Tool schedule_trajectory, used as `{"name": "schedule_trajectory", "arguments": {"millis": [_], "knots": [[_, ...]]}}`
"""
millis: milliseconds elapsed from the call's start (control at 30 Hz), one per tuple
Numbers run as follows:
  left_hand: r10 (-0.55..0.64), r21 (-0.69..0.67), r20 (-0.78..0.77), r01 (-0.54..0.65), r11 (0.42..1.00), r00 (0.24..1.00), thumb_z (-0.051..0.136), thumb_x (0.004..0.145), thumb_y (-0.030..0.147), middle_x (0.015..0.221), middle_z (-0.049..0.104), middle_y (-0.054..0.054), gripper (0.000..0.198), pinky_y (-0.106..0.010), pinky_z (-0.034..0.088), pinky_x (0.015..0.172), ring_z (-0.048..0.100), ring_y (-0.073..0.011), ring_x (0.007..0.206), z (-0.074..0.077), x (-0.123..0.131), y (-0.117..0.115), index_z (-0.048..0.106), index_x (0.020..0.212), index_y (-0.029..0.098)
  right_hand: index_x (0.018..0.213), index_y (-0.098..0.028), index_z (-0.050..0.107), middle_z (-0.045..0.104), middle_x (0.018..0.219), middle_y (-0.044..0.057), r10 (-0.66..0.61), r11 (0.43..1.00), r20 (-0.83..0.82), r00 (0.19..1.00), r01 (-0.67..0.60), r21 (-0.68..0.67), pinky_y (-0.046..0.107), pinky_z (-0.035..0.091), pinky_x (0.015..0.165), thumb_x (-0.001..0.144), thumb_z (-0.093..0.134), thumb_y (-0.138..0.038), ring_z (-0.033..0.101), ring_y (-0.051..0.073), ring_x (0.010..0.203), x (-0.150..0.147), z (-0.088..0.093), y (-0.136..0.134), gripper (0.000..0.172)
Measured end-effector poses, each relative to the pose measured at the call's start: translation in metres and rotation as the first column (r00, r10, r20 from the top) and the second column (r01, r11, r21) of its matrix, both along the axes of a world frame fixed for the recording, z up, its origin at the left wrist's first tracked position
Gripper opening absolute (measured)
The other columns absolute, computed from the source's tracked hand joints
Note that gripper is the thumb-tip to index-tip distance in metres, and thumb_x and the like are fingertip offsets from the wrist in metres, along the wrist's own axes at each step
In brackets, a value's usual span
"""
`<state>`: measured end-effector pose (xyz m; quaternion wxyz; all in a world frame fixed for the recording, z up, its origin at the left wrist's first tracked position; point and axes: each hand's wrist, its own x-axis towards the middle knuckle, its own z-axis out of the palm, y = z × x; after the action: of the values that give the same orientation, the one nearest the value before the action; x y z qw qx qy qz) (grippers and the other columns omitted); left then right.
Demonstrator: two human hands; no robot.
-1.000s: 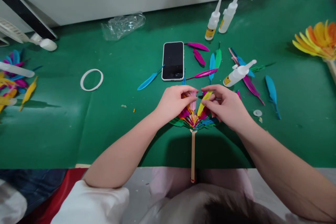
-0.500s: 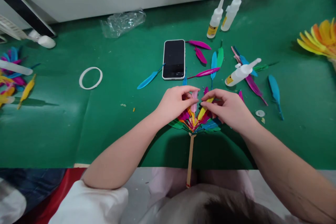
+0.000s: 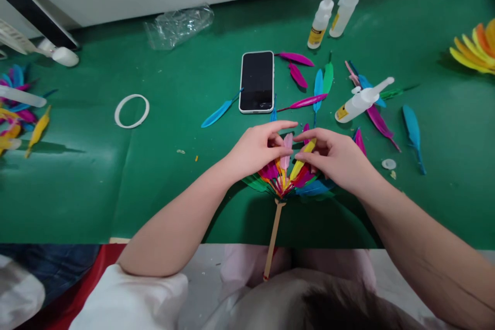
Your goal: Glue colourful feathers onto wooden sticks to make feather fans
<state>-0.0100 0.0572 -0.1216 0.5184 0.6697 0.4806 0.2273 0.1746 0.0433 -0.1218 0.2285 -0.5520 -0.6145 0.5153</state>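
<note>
Okay, on my head feed, left to right: the left hand (image 3: 249, 153) had its index finger stretched farther from the thumb than a second earlier; I couldn't tell if the curled fingers pinched the pink feather (image 3: 285, 161). The feather fan (image 3: 268, 171) lay between both hands at the edge of the green table (image 3: 166, 160). Its wooden handle (image 3: 273, 240), near vertical before, had swung its lower end left. Yellow feather (image 3: 297, 170) stayed clamped under the right hand's (image 3: 336, 157) thumb, index tip apart.

No legible text anywhere
</note>
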Motion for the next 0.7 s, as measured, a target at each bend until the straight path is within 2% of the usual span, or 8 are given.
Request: {"name": "schedule_trajectory", "arguments": {"millis": [333,700], "knots": [[-0.036,0.088,-0.068,0.041,0.995,0.997,0.062,0.076,0.019,0.075,0.068,0.001,0.051,-0.027,0.045,0.076,0.062,-0.015,0.075,-0.0025,0.0054,-0.0022,0.05,0.125,0.02,0.095,-0.025,0.062,0.049,0.053,-0.004,0.041,0.999,0.035,0.999,-0.042,0.027,0.025,0.036,0.045,0.072,0.065,-0.032,0.047,0.012,0.047,0.0016,-0.0019,-0.0005,0.025],[-0.006,0.191,-0.14,0.033,0.981,0.99,0.059,0.078,0.019,0.078,0.067,0.001,0.049,-0.029,0.043,0.08,0.06,-0.0167,0.083,-0.0055,0.0078,-0.0043,0.049,0.126,0.023,0.09,-0.026,0.062,0.047,0.054,-0.004,0.017,0.999,-0.041,0.999,-0.015,0.046,0.025,0.032,0.043,0.069,0.068,-0.035,0.043,0.012,0.048,-0.0007,0.0036,-0.0021,0.024]]}}
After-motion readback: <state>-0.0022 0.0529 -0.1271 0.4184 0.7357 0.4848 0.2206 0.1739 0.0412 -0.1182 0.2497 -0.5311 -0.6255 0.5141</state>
